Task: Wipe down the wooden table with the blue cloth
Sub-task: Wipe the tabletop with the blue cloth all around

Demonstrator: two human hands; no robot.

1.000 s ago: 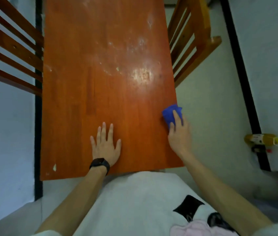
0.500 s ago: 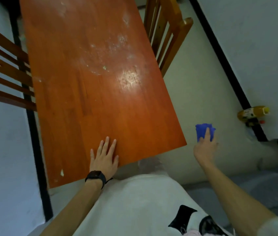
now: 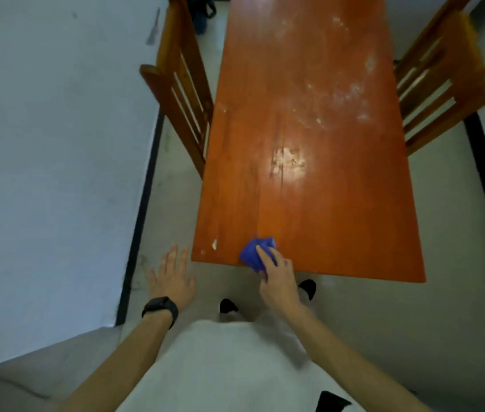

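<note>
Head view, the only one: the table (image 3: pixel 309 203) runs from the near edge away to the far end, with a chair (image 3: pixel 181 93) pushed in on the left and another chair (image 3: pixel 443 84) on the right. The cloth (image 3: pixel 254 252) sits bunched on the near edge, left of the middle and not far from the near left corner, one fold hanging just over the edge. The right hand (image 3: pixel 278 281) holds it there, the forefinger laid across the top and the other fingers curled in at its near side, pressing it to the wood. The left hand (image 3: pixel 171 278) is off the table, just left of the near left corner and above the floor, its fingers spread and straight with nothing in them; a watch (image 3: pixel 160 307) is on that wrist.

As for progress, I judge it early. The wood around the cloth looks plain and even, apart from a small white chip (image 3: pixel 214 243) near the left corner, which may be damage and not dirt. Farther off, white smears (image 3: pixel 339 96) spread over the far right half, and a pale scuffed patch (image 3: pixel 289 163) lies at the middle, partly glare so hard to read. Those look untouched. What is left seems to be most of the top: the middle, the far right and the far end, all well apart from the cloth
</note>
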